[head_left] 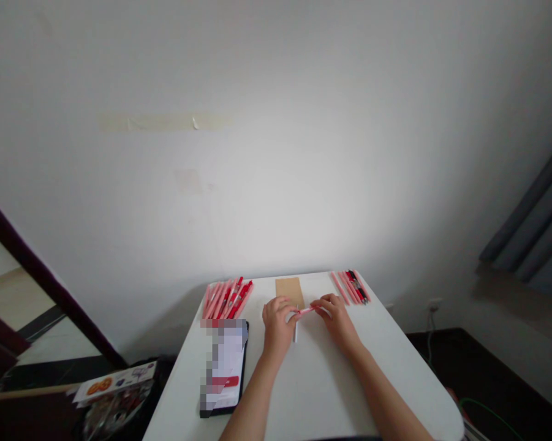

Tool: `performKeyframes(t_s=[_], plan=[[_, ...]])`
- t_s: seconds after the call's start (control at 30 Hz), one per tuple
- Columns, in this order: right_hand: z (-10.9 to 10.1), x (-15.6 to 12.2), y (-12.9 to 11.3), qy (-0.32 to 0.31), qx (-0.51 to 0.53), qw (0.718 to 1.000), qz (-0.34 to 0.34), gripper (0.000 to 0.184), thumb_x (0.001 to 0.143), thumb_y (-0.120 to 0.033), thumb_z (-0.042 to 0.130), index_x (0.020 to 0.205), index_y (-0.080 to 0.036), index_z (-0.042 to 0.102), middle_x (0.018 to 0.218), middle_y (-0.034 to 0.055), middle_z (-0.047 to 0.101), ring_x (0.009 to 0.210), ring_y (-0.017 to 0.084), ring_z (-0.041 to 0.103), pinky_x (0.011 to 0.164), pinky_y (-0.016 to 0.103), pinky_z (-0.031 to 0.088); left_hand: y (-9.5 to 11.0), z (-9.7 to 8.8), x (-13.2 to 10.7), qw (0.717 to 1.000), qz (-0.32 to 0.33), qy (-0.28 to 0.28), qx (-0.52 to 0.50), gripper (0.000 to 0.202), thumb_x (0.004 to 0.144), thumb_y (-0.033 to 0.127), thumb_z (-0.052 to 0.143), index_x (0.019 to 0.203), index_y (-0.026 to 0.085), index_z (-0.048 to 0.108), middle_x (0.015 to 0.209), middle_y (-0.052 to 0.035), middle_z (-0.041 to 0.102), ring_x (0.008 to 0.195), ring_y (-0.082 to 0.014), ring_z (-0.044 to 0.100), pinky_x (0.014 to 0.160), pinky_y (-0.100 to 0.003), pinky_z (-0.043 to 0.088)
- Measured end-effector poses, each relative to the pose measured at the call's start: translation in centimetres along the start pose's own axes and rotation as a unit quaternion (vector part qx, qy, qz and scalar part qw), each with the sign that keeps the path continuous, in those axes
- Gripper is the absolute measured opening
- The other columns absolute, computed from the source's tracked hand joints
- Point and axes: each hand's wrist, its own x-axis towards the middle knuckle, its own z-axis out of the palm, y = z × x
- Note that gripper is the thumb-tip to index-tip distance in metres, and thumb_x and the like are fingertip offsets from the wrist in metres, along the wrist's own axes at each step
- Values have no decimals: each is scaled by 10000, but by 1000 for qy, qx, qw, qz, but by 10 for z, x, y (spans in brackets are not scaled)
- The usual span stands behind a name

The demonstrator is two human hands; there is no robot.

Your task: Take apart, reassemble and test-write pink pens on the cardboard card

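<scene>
Between my hands, above the white table (321, 373), a pink pen (306, 310) is held level, one end in each hand. My left hand (279, 315) pinches its left end with thumb and fingers. The right end sits in the pinch of my right hand (333, 312). Just below the pen, a thin white stick-like piece (295, 332) shows beside my left hand; its upper part is partly hidden. A brown card or paper (288, 289) lies behind my hands, its near edge partly covered by them.
A heap of pink and red pens (227, 298) lies at the table's back left. Several pink, red and black pens (353, 288) lie in a row at the back right. A phone (225, 367) rests near the left edge. Behind the table stands a wall (294, 184).
</scene>
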Motion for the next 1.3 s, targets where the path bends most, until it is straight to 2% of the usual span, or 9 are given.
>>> performKeyframes(t_s=[0.17, 0.3, 0.43, 0.67, 0.87, 1.3], plan=[[0, 0, -1, 4, -3, 1000, 1, 254, 890, -275, 510, 1037, -266, 717, 925, 79, 614, 910, 221, 546, 836, 374, 464, 3, -3, 0, 1000, -5, -6, 1, 88, 720, 212, 711, 801, 247, 718, 1073, -38, 649, 1085, -220, 553, 991, -482, 419], [1, 0, 0, 14, -6, 1000, 6, 225, 883, -294, 528, 938, -255, 743, 927, 85, 614, 927, 228, 537, 854, 387, 457, 2, -3, 1, 1000, -14, 1, 6, 179, 702, 203, 728, 872, 254, 711, 1059, -39, 645, 1075, -219, 560, 986, -475, 427], [1, 1, 3, 40, -10, 999, 15, 245, 889, -337, 516, 922, -258, 745, 942, 86, 591, 946, 231, 531, 871, 399, 439, 0, -3, 1, 1000, -22, 1, 15, 259, 695, 206, 739, 944, 262, 695, 1067, -36, 639, 1078, -216, 557, 976, -454, 431], [0, 3, 8, 25, 19, 999, 21, 251, 877, -381, 533, 957, -246, 729, 856, 72, 640, 873, 221, 548, 843, 385, 426, -2, -1, -1, 999, -36, -2, 28, 267, 712, 229, 726, 974, 260, 683, 1084, -38, 633, 1087, -220, 546, 984, -450, 412], [-1, 3, 6, 41, 60, 996, 57, 274, 848, -424, 546, 929, -226, 718, 842, 73, 693, 875, 235, 581, 834, 380, 442, -3, -2, -1, 999, -41, -7, 30, 255, 735, 251, 702, 988, 256, 676, 1080, -45, 631, 1081, -224, 547, 980, -444, 404], [-2, 2, 2, 61, 78, 990, 96, 295, 811, -437, 546, 888, -206, 713, 843, 84, 686, 856, 236, 605, 837, 395, 470, -2, -1, -2, 996, -66, -13, 51, 221, 722, 248, 703, 942, 259, 695, 1076, -43, 636, 1076, -226, 545, 986, -448, 385]])
